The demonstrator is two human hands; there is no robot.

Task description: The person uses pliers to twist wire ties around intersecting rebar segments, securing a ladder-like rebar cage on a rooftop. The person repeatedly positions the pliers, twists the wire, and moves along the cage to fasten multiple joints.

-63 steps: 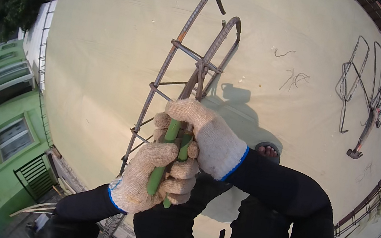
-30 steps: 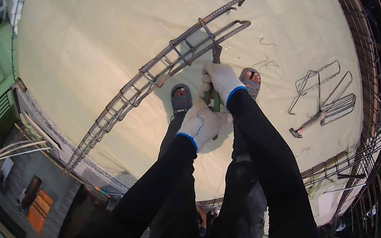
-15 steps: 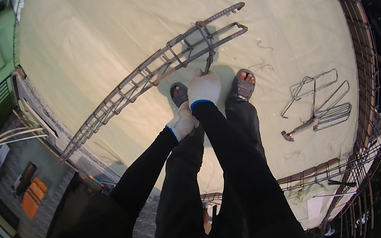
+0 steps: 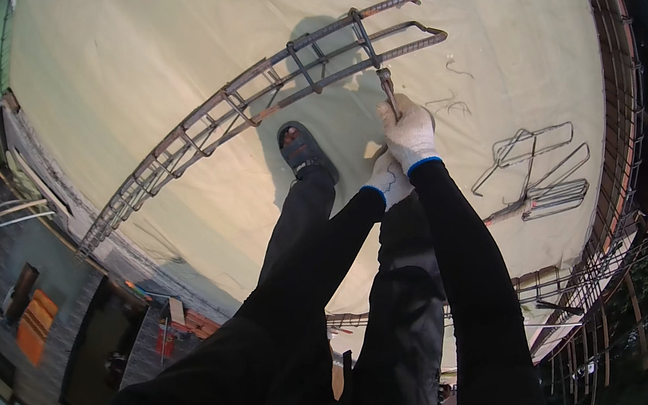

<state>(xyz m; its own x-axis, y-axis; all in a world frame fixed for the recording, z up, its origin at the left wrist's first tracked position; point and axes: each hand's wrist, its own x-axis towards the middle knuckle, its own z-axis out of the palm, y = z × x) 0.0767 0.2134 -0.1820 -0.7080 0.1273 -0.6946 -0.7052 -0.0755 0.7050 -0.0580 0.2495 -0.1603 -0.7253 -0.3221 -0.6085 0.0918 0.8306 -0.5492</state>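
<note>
A long cage of ribbed steel bars (image 4: 219, 121), joined by square stirrups, curves from the upper middle down to the lower left. My right hand (image 4: 411, 132), in a white knit glove with a blue cuff, is closed round the handles of a metal tool that looks like pincers (image 4: 391, 91). The tool's head meets the near bar close to the last stirrup (image 4: 365, 41). Just below, my left hand (image 4: 390, 181), gloved alike, has its fingers curled in and partly hidden by the right; what they hold, if anything, does not show.
Loose bent stirrups (image 4: 555, 197) lie to the right on the pale sheet (image 4: 156, 35), beside scraps of thin wire (image 4: 452, 102). My left sandalled foot (image 4: 304, 149) stands near the cage. More bars (image 4: 625, 105) line the right edge; buildings stand beyond the left edge.
Both hands have shifted right, staying close together, with the pincers in the right. My view has moved too, so the cage sits slightly higher and the hammer is mostly covered by my arm.
</note>
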